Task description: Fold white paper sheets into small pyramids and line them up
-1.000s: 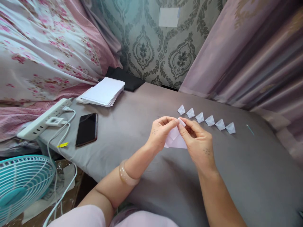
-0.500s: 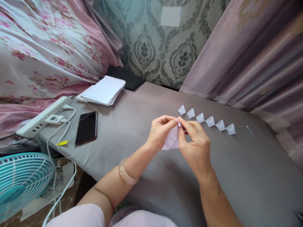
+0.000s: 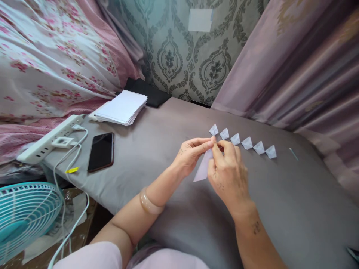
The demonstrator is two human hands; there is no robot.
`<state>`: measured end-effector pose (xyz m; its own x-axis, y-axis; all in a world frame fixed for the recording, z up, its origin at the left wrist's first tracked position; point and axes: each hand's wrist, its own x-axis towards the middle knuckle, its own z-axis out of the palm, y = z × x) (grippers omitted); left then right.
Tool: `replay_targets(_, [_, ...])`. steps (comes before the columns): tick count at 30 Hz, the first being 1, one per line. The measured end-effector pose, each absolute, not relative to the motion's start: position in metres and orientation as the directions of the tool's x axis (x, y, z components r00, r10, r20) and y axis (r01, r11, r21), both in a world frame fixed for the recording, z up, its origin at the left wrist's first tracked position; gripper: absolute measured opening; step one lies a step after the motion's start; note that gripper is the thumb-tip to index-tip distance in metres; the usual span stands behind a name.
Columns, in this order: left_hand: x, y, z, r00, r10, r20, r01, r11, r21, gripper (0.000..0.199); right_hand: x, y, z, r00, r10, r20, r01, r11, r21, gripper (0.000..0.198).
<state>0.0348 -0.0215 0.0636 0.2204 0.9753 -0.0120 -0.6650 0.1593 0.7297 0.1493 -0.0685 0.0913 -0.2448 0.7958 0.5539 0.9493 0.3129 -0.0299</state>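
Observation:
A sheet of pale paper (image 3: 203, 167) is held between my two hands above the grey-covered surface (image 3: 162, 123). My left hand (image 3: 193, 155) pinches its upper end with thumb and fingers. Close against it, my right hand (image 3: 228, 166) is closed on the same paper, its fingertips meeting the left ones. The lower part of the paper hangs down to a point; the pinched part is hidden by my fingers. Just beyond my hands lies a slanting row of several small folded paper pieces (image 3: 247, 143).
A stack of white paper (image 3: 122, 106) lies at the back left, with a black item (image 3: 153, 93) behind it. A phone (image 3: 101, 152), a power strip (image 3: 52, 138) and white cables are on the left. A turquoise fan (image 3: 28, 218) stands below. A thin stick (image 3: 294, 154) lies far right.
My right hand has turned, its fingers curling in over the paper. The hanging paper now looks narrower and more pointed. My left hand stays pinched on it.

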Motion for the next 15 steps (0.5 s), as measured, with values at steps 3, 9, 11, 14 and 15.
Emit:
replay_targets(3, [0.035,-0.019,0.062,0.259,0.964,-0.051,-0.679,0.22,0.701,0.019,0.154,-0.069,0.094,-0.215,0.825,0.522,0.898,0.378,-0.226,0.053])
replay_targets(9, [0.036,-0.025,0.068,0.24,0.966,-0.091,-0.669,0.233,0.706,0.018,0.168,-0.06,0.1,0.0,0.934,0.358,0.454,0.319,-0.832,0.033])
replay_targets(11, [0.037,-0.027,0.07,0.219,0.972,-0.087,-0.675,0.215,0.705,0.018,0.17,-0.056,0.097,0.082,0.962,0.261,0.304,0.226,-0.926,0.032])
replay_targets(14, [0.038,-0.029,0.072,0.187,0.978,-0.09,-0.681,0.195,0.706,0.017,0.168,-0.052,0.091,0.119,0.98,0.159,0.191,0.134,-0.972,0.031])
replay_targets(15, [0.039,-0.029,0.072,0.181,0.979,-0.096,-0.68,0.195,0.707,0.018,0.167,-0.051,0.09,0.115,0.984,0.14,0.168,0.119,-0.979,0.03])
